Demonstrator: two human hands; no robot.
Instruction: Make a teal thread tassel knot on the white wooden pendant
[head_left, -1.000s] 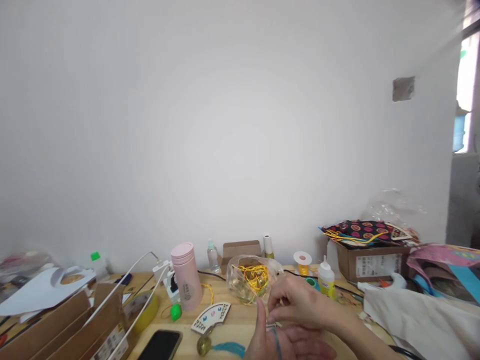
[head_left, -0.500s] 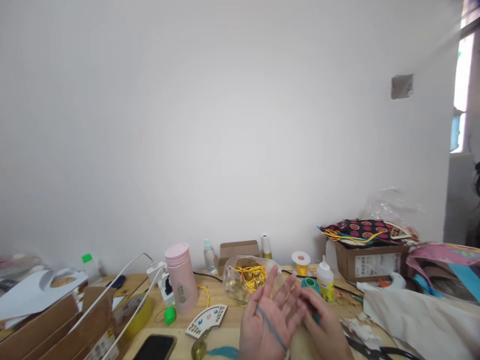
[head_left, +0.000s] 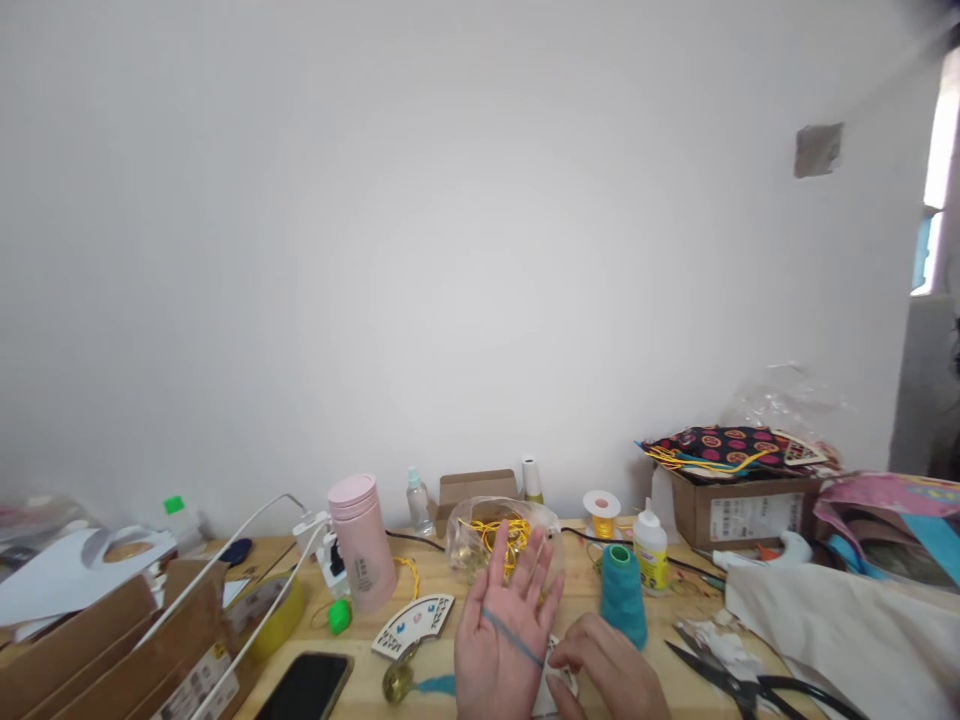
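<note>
My left hand [head_left: 501, 635] is held palm up with its fingers stretched out. A band of blue-green thread [head_left: 514, 637] runs slantwise across that palm. Close by on the right, my right hand [head_left: 611, 670] has its fingers bent in a loose pinch by the lower end of the band; the thread in its fingertips is too fine to see clearly. Behind the right hand stands a cone of blue-green thread [head_left: 623, 600]. A brass-coloured bell [head_left: 397, 683] with a blue tassel [head_left: 435, 685] lies left of my left hand. Some white piece [head_left: 547, 695] is partly hidden between the hands.
Beyond the hands sits a plastic bag [head_left: 465, 550] with yellow cord. A fan-shaped plaque [head_left: 412, 627], phone [head_left: 306, 688] and pink tumbler [head_left: 362, 545] are on the left. To the right are a glue bottle [head_left: 650, 550], black scissors [head_left: 742, 690] and white cloth [head_left: 847, 630].
My right hand has moved down and toward me, away from the left fingertips, uncovering the thread cone. My left hand has shifted slightly left, palm still up.
</note>
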